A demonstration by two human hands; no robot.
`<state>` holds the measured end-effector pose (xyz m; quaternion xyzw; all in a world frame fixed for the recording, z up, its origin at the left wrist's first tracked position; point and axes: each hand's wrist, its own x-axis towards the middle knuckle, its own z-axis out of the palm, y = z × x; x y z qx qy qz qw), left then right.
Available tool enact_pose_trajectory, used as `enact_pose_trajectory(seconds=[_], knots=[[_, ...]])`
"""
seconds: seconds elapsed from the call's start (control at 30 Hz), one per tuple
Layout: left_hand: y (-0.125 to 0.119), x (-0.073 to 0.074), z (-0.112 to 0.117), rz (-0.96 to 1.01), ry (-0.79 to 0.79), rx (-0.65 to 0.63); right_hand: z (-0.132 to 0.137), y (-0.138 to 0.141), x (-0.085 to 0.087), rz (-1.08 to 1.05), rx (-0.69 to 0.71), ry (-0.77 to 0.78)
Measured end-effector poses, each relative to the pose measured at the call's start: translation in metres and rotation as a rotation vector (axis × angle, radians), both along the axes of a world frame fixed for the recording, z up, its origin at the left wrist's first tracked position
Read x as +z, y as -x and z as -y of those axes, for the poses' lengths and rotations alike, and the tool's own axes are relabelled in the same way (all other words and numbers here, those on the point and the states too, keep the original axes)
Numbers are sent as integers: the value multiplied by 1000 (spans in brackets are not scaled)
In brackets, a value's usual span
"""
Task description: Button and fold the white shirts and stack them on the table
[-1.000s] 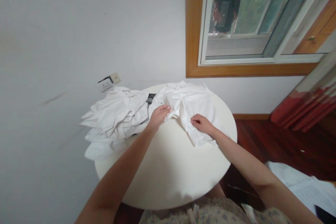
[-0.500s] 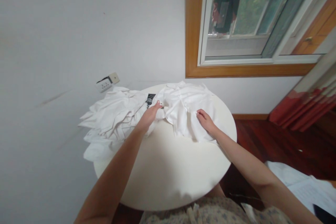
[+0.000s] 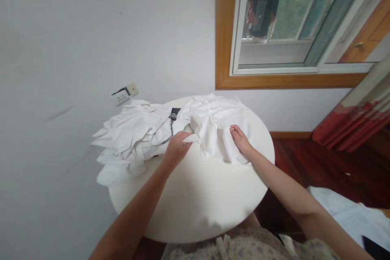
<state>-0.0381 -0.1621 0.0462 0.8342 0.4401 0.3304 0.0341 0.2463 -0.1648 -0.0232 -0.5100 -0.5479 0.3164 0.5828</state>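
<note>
White cloth (image 3: 213, 113) lies on far half of table (image 3: 207, 199), bulk beyond and between the hands. Left hand (image 3: 177, 146) pinches its left flap; right hand (image 3: 241, 139), nearer the bulk, pinches a right-side fold. Crumpled, no clear long axis.

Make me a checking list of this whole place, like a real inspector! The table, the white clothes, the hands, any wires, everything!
Surface: round white table, beside the wall.
Job's things: rumpled white cloth, on the table's far right part.
Clutter: heap of white clothes on the left, partly past the table's edge; dark patterned piece between heap and cloth.
Hands: left hand pinches a narrow flap of the cloth; right hand pinches a fold of it.
Cables: nothing seen for certain.
Surroundings: wall socket, wood-framed window, red-and-cream curtain, dark red floor.
</note>
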Motion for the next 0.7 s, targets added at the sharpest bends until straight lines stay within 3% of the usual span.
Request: enact_pose_trajectory(seconds=[0.13, 0.3, 0.4, 0.5, 0.57, 0.7], knots=[[6, 29, 2, 149, -76, 148, 0, -1, 3, -20, -15, -11], [7, 61, 23, 477, 275, 267, -1, -4, 9, -101, -69, 1], [8, 74, 46, 430, 341, 219, 1, -7, 16, -229, -29, 46], [15, 88, 73, 252, 195, 206, 6, -8, 23, -305, 144, 110], [19, 96, 89, 246, 63, 233, 10, -7, 29, -279, 308, 165], [16, 104, 104, 182, -157, 205, 21, -5, 44, -20, 667, 256]])
